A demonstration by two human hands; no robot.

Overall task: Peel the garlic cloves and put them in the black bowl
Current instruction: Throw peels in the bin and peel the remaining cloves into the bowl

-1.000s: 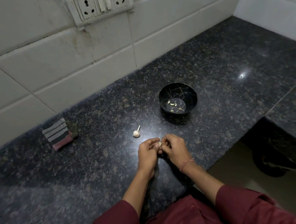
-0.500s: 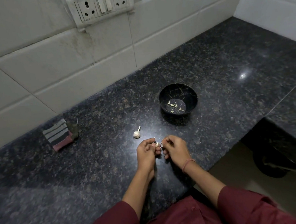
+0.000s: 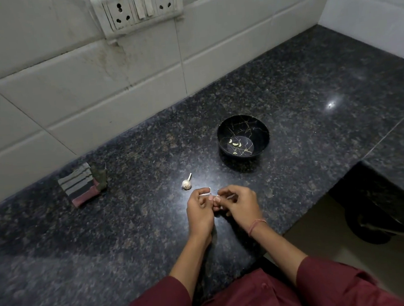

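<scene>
Nearer the person than the round black bowl with gold crackle lines [image 3: 242, 124], and a little to its left, the left hand [image 3: 199, 212] and right hand [image 3: 241, 202] meet just over the dark speckled granite table [image 3: 313, 88]. Both hands pinch one small pale garlic clove [image 3: 211, 197] between curled fingertips, and it is too hidden to tell which way it points. Left of the bowl lies a small white garlic bulb [image 3: 186, 184], its dry stalk slanting away toward the wall and the bowl's side. A few peeled cloves [image 3: 235, 143] lie on the bowl's floor. Far left of the bowl sits a folded striped cloth [image 3: 79, 184].
</scene>
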